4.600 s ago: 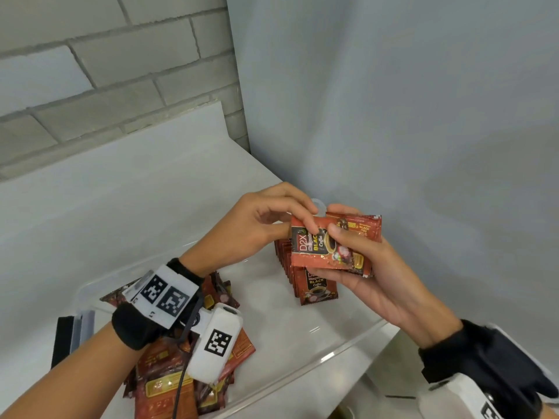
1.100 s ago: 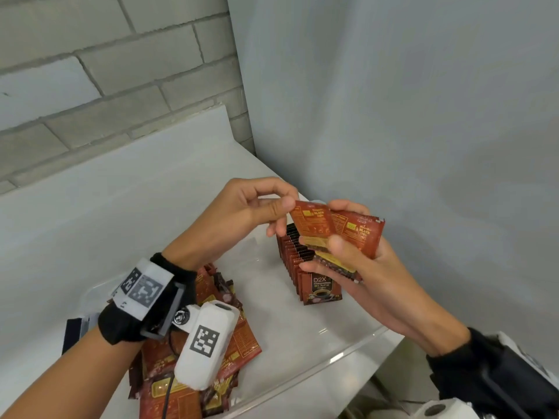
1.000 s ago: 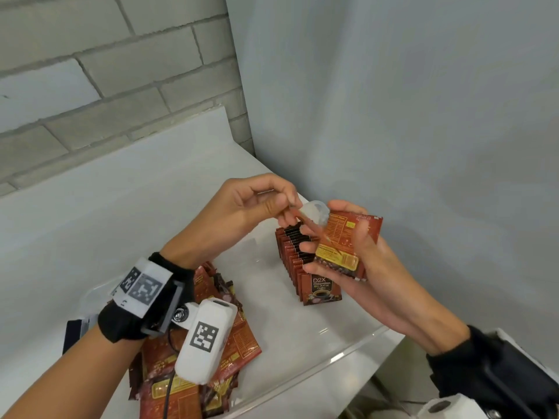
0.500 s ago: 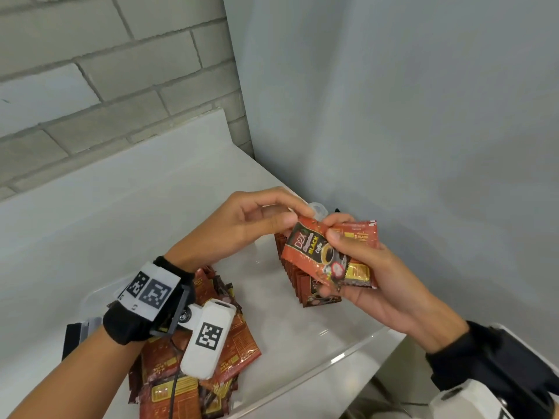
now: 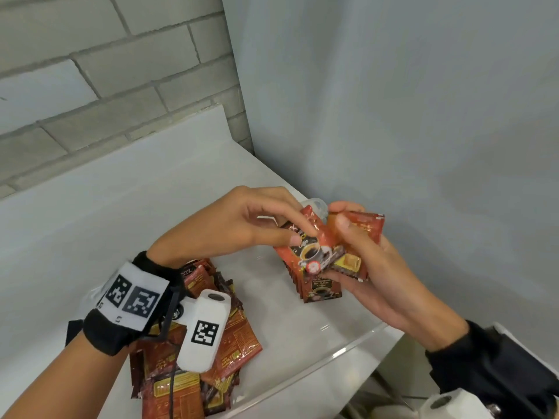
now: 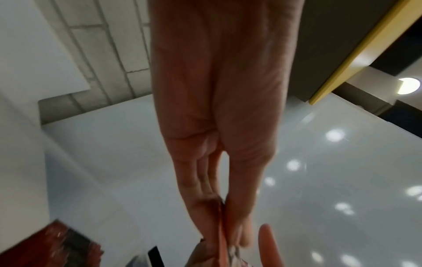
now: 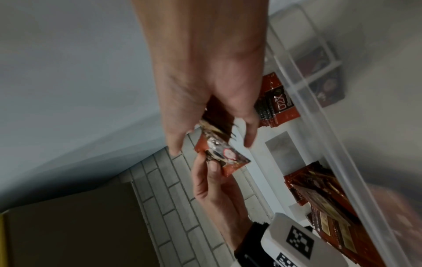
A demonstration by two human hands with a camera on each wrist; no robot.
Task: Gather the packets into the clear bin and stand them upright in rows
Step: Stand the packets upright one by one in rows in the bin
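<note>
Pinching the top of a red coffee packet [image 5: 311,246] between thumb and fingertips, the left hand [image 5: 239,228] sits at the centre of the head view, above the clear bin [image 5: 348,352]. The right hand [image 5: 372,264], just right of centre, has its fingers curled under and its thumb pressed over a small stack of packets [image 5: 360,237], clamped on them; the pinched packet overlaps the front of that stack and shows a coffee cup print. Directly below the hands, a row of upright packets [image 5: 320,288] stands on the bin floor near the far right corner. A loose pile of packets [image 5: 230,352] lies flat in the lower left of the bin, partly hidden by the left wrist's camera unit [image 5: 205,331]. The bin rests on a white counter [image 5: 121,192] that meets a grey brick wall [image 5: 90,71] in the upper left and a plain pale wall [image 5: 423,116] on the right. From the right wrist view, the left hand [image 7: 212,180] holds the packet [image 7: 223,155] by one corner, while the upright row [image 7: 276,106] shows through the bin's clear wall [image 7: 319,126].
</note>
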